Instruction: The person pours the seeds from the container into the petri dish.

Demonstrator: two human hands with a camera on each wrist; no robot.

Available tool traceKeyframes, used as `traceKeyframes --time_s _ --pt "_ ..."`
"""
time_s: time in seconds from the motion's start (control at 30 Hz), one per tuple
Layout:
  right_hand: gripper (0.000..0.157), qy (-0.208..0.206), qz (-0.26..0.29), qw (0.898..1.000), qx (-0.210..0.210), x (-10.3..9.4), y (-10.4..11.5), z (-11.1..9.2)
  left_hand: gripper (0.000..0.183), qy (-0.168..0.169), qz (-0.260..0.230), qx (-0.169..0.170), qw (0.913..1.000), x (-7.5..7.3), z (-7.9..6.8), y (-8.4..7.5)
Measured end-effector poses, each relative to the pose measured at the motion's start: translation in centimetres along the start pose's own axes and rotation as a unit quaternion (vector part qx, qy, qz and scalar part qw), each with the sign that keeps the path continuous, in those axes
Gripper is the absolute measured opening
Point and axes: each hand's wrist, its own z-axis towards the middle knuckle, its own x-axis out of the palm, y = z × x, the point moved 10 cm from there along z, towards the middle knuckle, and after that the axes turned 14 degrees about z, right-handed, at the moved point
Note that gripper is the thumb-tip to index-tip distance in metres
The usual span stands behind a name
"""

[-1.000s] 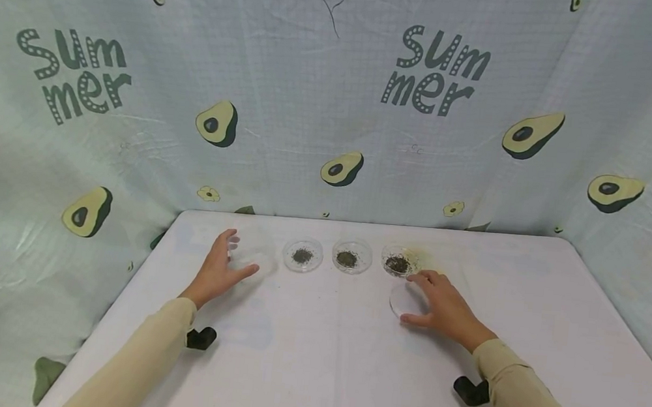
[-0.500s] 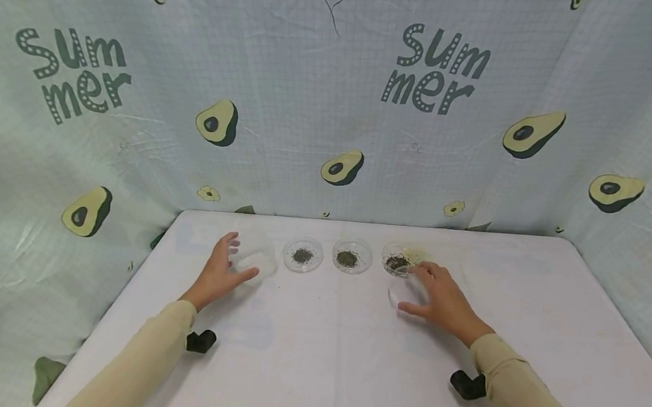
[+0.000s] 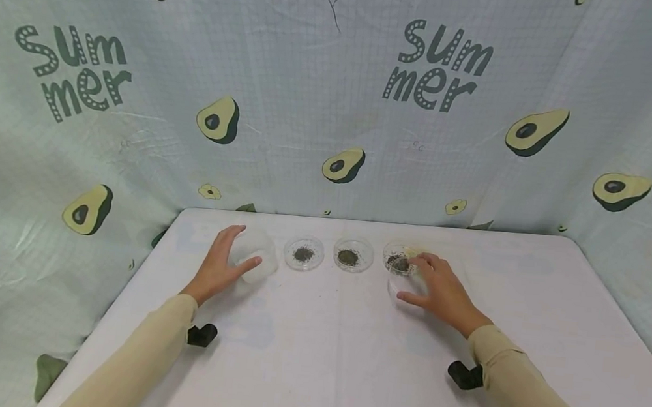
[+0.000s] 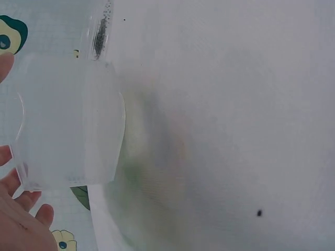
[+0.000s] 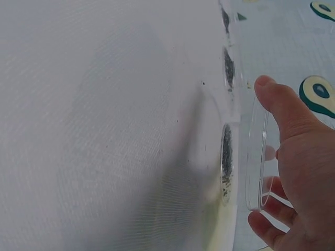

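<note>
My left hand (image 3: 217, 262) is at the left with its thumb and fingers spread around a translucent plastic container (image 4: 68, 123), gripping its side. In the head view the container (image 3: 262, 250) shows only faintly. My right hand (image 3: 441, 296) holds a clear petri dish lid (image 5: 256, 157) between thumb and fingers, edge-on in the right wrist view. It is close to the right-hand petri dish (image 3: 391, 249), which contains dark crumbs and is partly covered by the fingertips. Two more dishes, the middle petri dish (image 3: 366, 260) and the left petri dish (image 3: 317, 258), also contain dark crumbs.
The dishes stand in a row near the back of the white-covered table (image 3: 312, 346). Behind it hangs a patterned curtain (image 3: 287, 121) with avocados and lettering. A yellowish stain lies on the cloth by the right-hand dish, and tiny dark specks are scattered about.
My right hand has moved slightly up and left with the lid, closer to the right-hand dish. The container in my left hand has tilted, showing its round end more.
</note>
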Motion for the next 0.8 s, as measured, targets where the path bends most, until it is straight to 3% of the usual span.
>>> traceKeyframes --time_s 0.3,0.8 --pt "0.076 0.006 0.007 1.000 0.013 0.0 -0.6 0.4 0.071 -0.028 0.015 0.032 0.9990 -0.7 0.6 -1.2" --pt "0.074 0.008 0.015 1.000 0.024 -0.1 -1.2 1.1 0.062 -0.022 0.024 0.048 0.9983 -0.1 1.2 -1.9"
